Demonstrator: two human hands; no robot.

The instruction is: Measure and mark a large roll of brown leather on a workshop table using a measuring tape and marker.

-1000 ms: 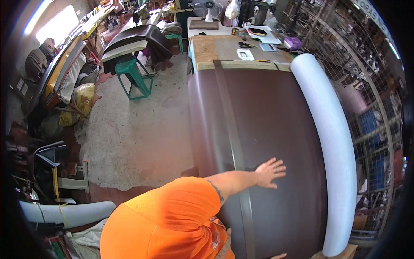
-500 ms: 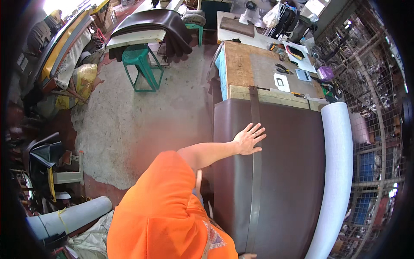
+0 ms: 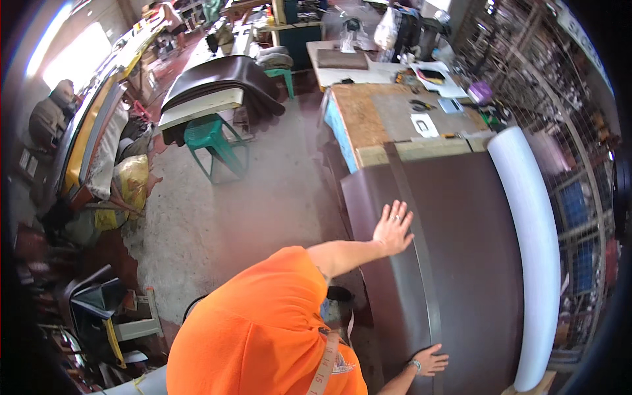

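My left hand (image 3: pixel 394 228) lies open, fingers spread, on a dark brown sheet (image 3: pixel 480 276) beside a long narrow strip (image 3: pixel 428 289) running lengthwise over it. Lower down, my right hand (image 3: pixel 429 361) is also open, fingers stretched out over the strip. A thick pale roll (image 3: pixel 532 263) lies along the sheet's right side. A numbered measuring tape (image 3: pixel 325 365) hangs against my orange shirt (image 3: pixel 257 316).
A worktable (image 3: pixel 357 108) holds pliers (image 3: pixel 419 105) and papers. A green stool (image 3: pixel 206 135) stands by a bench draped with dark material (image 3: pixel 224 76). Long stacked pieces (image 3: pixel 85 158) line the left; wire mesh (image 3: pixel 573 171) the right. A person (image 3: pixel 170 20) is far back.
My left hand has moved from over the strip's right to just left of it. My right hand has come up from the bottom edge into fuller view on the sheet.
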